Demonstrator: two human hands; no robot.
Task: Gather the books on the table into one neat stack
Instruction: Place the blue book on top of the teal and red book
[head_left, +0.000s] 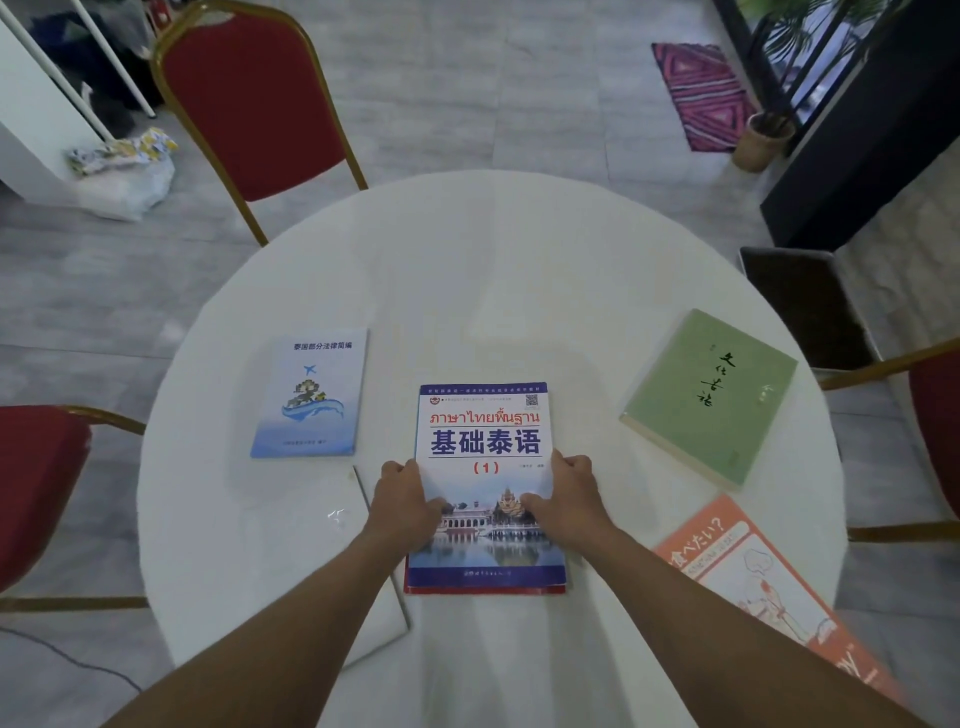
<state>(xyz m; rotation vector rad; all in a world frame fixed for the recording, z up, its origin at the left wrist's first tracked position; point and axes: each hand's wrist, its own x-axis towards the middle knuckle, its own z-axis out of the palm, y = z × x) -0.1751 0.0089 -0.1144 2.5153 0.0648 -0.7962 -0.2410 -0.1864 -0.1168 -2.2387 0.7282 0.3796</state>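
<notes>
Both hands, left (410, 501) and right (569, 499), grip the sides of the Thai textbook (485, 441), fingers curled round its edges, thumbs on the cover. It lies atop a red book (483, 590) at the tabletop's (493, 270) 6 o'clock; the blue booklet (311, 395) sits at 9, the green book (709, 397) at 3, the orange book (753, 577) at 4.

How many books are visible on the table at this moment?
6: Thai textbook held centre, red book under it, light blue book left, white book under left arm, green book right, orange book near right.
</notes>
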